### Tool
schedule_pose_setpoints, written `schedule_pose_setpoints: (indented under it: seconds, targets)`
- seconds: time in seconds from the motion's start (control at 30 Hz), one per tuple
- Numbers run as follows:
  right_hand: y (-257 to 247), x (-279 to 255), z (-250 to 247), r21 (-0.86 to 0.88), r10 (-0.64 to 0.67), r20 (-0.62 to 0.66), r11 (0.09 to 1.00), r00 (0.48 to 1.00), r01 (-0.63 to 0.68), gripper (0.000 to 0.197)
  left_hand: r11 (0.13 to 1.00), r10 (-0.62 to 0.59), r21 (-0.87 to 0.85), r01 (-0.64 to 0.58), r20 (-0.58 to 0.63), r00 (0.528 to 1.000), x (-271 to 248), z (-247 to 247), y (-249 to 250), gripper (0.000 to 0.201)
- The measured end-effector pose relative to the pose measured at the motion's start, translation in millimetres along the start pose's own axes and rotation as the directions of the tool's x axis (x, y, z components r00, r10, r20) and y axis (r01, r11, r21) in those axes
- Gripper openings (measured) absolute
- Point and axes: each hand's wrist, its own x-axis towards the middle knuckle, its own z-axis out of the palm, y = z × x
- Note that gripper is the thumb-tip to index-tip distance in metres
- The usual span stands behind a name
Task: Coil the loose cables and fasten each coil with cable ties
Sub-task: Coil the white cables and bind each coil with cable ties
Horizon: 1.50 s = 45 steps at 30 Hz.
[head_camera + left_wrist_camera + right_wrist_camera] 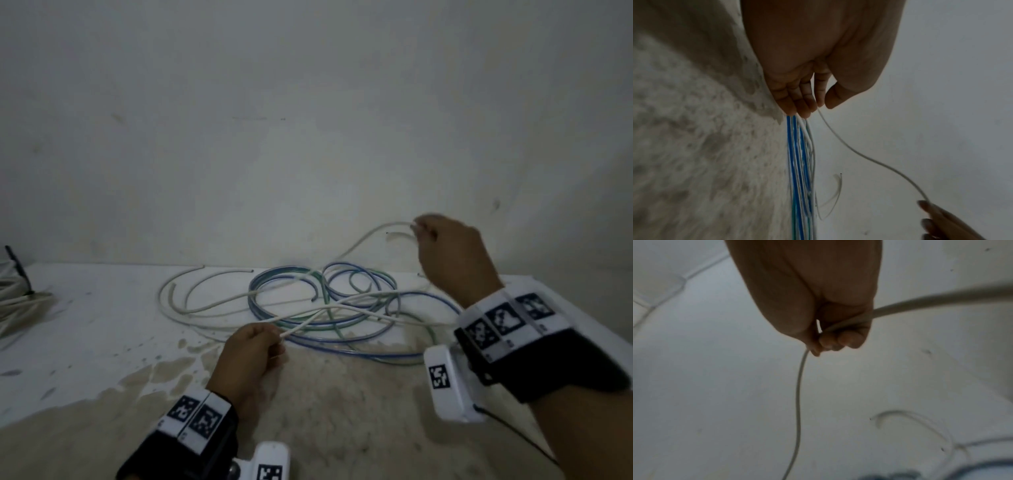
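Note:
A tangle of blue, green and white cables lies on the white table near the wall. My left hand pinches a thin white cable between thumb and fingers low over the table. That white cable rises to my right hand, held up near the wall, whose fingers are curled round the white cable. A short free end sticks out beside the right hand. Blue cables run below the left fingers.
More white cable loops lie left of the tangle. A bundle of white cables sits at the table's left edge. The near tabletop is stained brown. A plain wall rises right behind the table.

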Motion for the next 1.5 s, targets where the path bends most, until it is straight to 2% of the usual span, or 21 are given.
schedule_pose_setpoints:
  seconds: [0.07, 0.17, 0.23, 0.3, 0.33, 0.4, 0.47, 0.5, 0.53, 0.6, 0.67, 0.7, 0.77, 0.87, 0.97, 1.07, 1.13, 1.2, 1.33, 1.43, 1.5]
  targets:
    - [-15, 7, -22, 0.096, -0.151, -0.146, 0.981, 0.978, 0.166, 0.022, 0.998, 0.013, -0.064, -0.013, 0.002, 1.0, -1, 0, 9, 0.016]
    - [-42, 3, -34, 0.163, -0.351, -0.17, 0.912, 0.921, 0.377, 0.021, 0.965, 0.006, -0.262, 0.016, 0.082, 0.997, -11, 7, 32, 0.018]
    - [-57, -9, -28, 0.148, -0.458, -0.078, 0.873, 0.886, 0.464, 0.024, 0.929, 0.01, -0.364, 0.065, 0.2, 0.98, -20, 14, 49, 0.032]
    - [-67, -25, -15, 0.121, -0.537, 0.037, 0.84, 0.843, 0.529, 0.025, 0.895, 0.046, -0.44, 0.076, 0.26, 0.964, -28, 20, 65, 0.044]
    - [-71, -33, -9, 0.11, -0.558, 0.088, 0.829, 0.825, 0.549, 0.025, 0.879, 0.073, -0.473, 0.059, 0.255, 0.964, -32, 23, 72, 0.044]
    - [-76, -51, 2, 0.094, -0.573, 0.176, 0.82, 0.801, 0.565, 0.026, 0.852, 0.116, -0.524, 0.001, 0.19, 0.975, -37, 28, 83, 0.03]
    - [-79, -65, 11, 0.11, -0.525, 0.271, 0.849, 0.806, 0.516, 0.02, 0.825, 0.114, -0.565, -0.028, 0.118, 0.986, -40, 27, 89, 0.016]
    - [-77, -69, 14, 0.131, -0.484, 0.331, 0.874, 0.81, 0.469, 0.014, 0.807, 0.11, -0.589, -0.031, 0.098, 0.989, -41, 25, 91, 0.015]
    - [-72, -73, 17, 0.128, -0.43, 0.395, 0.901, 0.812, 0.415, 0.018, 0.793, 0.111, -0.608, -0.046, 0.071, 0.991, -41, 21, 94, 0.017]
    - [-57, -80, 20, 0.035, -0.298, 0.553, 0.942, 0.778, 0.335, 0.034, 0.773, 0.128, -0.625, -0.106, -0.01, 0.992, -40, 9, 101, 0.018]
    - [-38, -87, 20, -0.126, -0.156, 0.655, 0.942, 0.739, 0.31, 0.033, 0.759, 0.144, -0.627, -0.174, -0.098, 0.985, -37, -6, 107, 0.019]
    - [-29, -89, 17, -0.221, -0.1, 0.664, 0.92, 0.741, 0.323, 0.031, 0.758, 0.149, -0.621, -0.2, -0.133, 0.98, -35, -14, 109, 0.019]
    - [-17, -94, 9, -0.399, -0.012, 0.598, 0.863, 0.801, 0.311, 0.033, 0.779, 0.151, -0.586, -0.225, -0.174, 0.973, -33, -28, 107, 0.019]
    - [-16, -94, -5, -0.493, 0.073, 0.491, 0.845, 0.868, 0.208, 0.034, 0.827, 0.148, -0.512, -0.23, -0.196, 0.969, -36, -39, 94, 0.02]
    - [-17, -89, -8, -0.348, -0.001, 0.357, 0.928, 0.934, 0.134, 0.021, 0.86, 0.13, -0.471, -0.194, -0.165, 0.978, -42, -41, 84, 0.02]
    - [-21, -87, -14, -0.11, 0.015, 0.373, 0.994, 0.928, 0.028, 0.014, 0.903, 0.092, -0.412, -0.12, -0.088, 0.992, -49, -41, 77, 0.019]
    - [-25, -86, -17, 0.007, -0.035, 0.264, 0.999, 0.964, 0.035, 0.019, 0.926, 0.081, -0.365, -0.091, -0.044, 0.996, -54, -39, 74, 0.019]
    - [-31, -87, -20, 0.046, -0.001, 0.205, 0.999, 0.979, -0.009, 0.023, 0.95, 0.09, -0.298, -0.092, -0.02, 0.996, -60, -36, 71, 0.02]
    - [-46, -86, -24, 0.148, -0.074, 0.31, 0.989, 0.948, 0.029, 0.025, 0.976, 0.105, -0.194, -0.099, 0.018, 0.994, -65, -30, 68, 0.023]
    - [-53, -88, -29, 0.283, -0.087, 0.417, 0.958, 0.905, -0.038, 0.022, 0.98, 0.094, -0.175, -0.094, -0.008, 0.996, -61, -32, 66, 0.023]
    - [-54, -87, -31, 0.381, -0.071, 0.44, 0.918, 0.895, -0.115, 0.02, 0.98, 0.083, -0.174, -0.091, -0.052, 0.995, -55, -38, 65, 0.022]
